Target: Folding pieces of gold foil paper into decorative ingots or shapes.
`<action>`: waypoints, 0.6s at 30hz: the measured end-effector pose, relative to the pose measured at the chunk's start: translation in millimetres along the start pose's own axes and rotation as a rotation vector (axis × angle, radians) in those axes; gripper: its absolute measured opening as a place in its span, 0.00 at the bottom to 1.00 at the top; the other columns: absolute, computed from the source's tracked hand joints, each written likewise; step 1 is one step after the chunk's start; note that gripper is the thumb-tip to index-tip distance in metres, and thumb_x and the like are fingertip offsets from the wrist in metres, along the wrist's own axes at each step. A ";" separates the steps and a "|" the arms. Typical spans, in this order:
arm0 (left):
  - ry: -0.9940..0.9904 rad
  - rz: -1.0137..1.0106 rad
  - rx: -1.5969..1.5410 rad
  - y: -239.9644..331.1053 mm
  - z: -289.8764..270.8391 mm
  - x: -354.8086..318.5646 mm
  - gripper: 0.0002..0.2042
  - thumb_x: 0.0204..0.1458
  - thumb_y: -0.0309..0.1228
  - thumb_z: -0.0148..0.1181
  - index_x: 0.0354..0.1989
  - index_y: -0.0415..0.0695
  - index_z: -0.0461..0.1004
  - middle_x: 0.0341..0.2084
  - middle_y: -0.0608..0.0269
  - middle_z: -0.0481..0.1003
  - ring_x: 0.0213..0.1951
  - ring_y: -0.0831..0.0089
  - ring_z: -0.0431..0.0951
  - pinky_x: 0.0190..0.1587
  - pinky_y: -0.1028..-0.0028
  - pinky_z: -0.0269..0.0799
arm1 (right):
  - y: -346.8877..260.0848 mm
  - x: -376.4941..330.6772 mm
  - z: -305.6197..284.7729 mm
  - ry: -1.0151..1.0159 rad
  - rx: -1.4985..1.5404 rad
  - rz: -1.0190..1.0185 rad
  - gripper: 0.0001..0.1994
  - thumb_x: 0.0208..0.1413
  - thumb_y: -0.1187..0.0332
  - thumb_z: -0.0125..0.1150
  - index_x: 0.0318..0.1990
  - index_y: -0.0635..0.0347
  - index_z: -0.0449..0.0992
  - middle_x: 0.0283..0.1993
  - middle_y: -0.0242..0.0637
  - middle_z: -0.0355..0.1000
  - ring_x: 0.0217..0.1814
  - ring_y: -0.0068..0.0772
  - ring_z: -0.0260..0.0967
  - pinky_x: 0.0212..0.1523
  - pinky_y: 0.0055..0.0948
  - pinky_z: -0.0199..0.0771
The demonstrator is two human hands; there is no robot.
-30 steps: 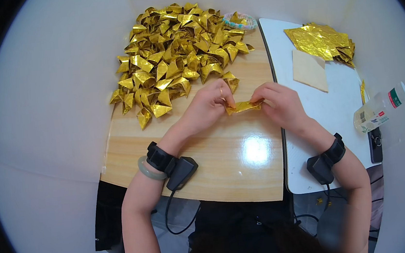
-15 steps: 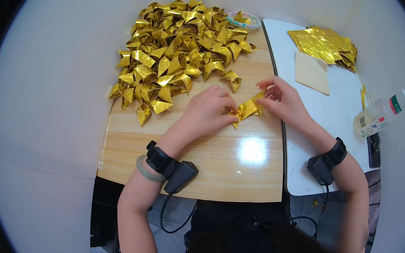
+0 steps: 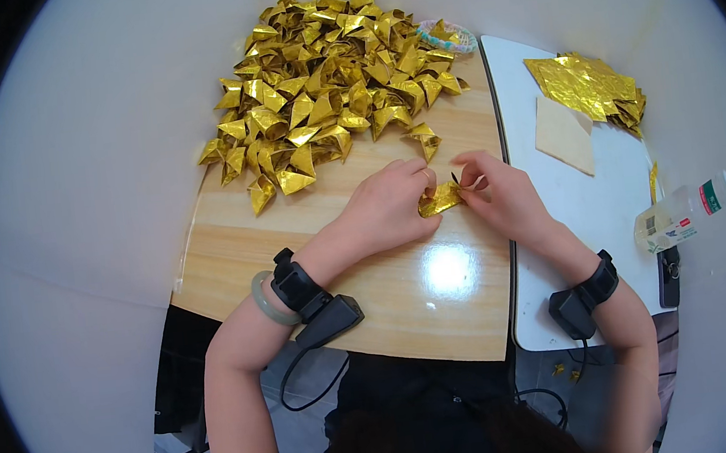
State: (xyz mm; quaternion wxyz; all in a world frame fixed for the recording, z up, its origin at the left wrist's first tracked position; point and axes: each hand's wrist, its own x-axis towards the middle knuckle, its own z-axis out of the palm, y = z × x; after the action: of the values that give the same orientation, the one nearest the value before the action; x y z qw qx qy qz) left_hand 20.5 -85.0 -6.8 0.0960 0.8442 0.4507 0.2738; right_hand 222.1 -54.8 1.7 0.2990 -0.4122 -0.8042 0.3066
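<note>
Gold foil paper piece [image 3: 440, 199], partly folded, sits pinched between our two hands just above the wooden surface [image 3: 314, 257], near the middle of its right edge. Our left hand [image 3: 392, 206] curls over the piece from the left, fingers closed on its left end, knuckles up. Our right hand [image 3: 500, 196] comes in from the right, fingertips closed on the right end of the same piece. Both hands are narrow, holding the foil, almost touching each other across it.

Toward the far edge of the wooden surface we see a big heap of folded gold foil shapes [image 3: 323, 82], spreading from the far left corner across to the far right; one stray folded shape [image 3: 424, 139] lies apart from the heap, just beyond our left hand. A small round dish with a pale patterned rim [image 3: 448, 35] sits at the far right corner, touching the heap, gold pieces in it.

A white surface [image 3: 553, 295] butts against the right edge of the wooden one. On its far part lies a stack of flat gold foil sheets [image 3: 585, 83], with a cream paper square [image 3: 564, 135] just near of it, partly overlapping. A clear plastic bottle [image 3: 681, 213] lies on its side by the right edge, a dark phone [image 3: 670, 275] near it.

Black wrist devices on both forearms, left [image 3: 299, 285] and right [image 3: 584, 301]; a pale green bangle [image 3: 267, 301] on the left wrist.
</note>
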 end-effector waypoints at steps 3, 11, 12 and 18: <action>0.014 -0.039 -0.046 0.1 2.6 1.4 0.11 0.39 0.30 0.61 0.30 0.38 0.71 0.28 0.57 0.70 0.32 0.62 0.73 0.34 0.68 0.71 | 9.2 0.9 -1.4 -0.005 -0.147 -0.296 0.13 0.45 0.79 0.58 0.40 0.57 0.72 0.34 0.38 0.71 0.37 0.37 0.72 0.37 0.30 0.74; 0.025 -0.116 -0.064 -4.3 3.7 -1.7 0.12 0.40 0.31 0.59 0.33 0.38 0.74 0.28 0.56 0.70 0.29 0.61 0.74 0.34 0.68 0.72 | 15.6 3.2 -5.3 -0.098 -0.317 -0.562 0.10 0.44 0.77 0.60 0.36 0.58 0.78 0.35 0.36 0.73 0.38 0.39 0.71 0.39 0.32 0.73; 0.013 -0.122 -0.061 -4.4 2.9 -2.1 0.12 0.41 0.31 0.59 0.33 0.38 0.75 0.28 0.56 0.70 0.30 0.61 0.74 0.35 0.68 0.72 | 15.1 3.7 -5.6 -0.100 -0.317 -0.565 0.10 0.44 0.77 0.60 0.36 0.58 0.78 0.35 0.36 0.73 0.38 0.39 0.71 0.39 0.32 0.73; 0.009 -0.064 -0.034 3.3 3.1 -2.9 0.17 0.39 0.35 0.64 0.39 0.40 0.73 0.29 0.57 0.69 0.34 0.62 0.73 0.37 0.69 0.71 | 19.3 4.1 -4.1 -0.078 -0.167 -0.470 0.08 0.44 0.75 0.63 0.35 0.60 0.77 0.33 0.36 0.73 0.38 0.37 0.71 0.38 0.31 0.72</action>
State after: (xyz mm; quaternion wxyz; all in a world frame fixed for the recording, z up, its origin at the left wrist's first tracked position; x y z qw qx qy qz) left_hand 23.2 -89.0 -9.1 0.1171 0.8262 0.4734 0.2822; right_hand 232.5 -41.3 -9.1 0.2954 -0.2249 -0.9115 0.1767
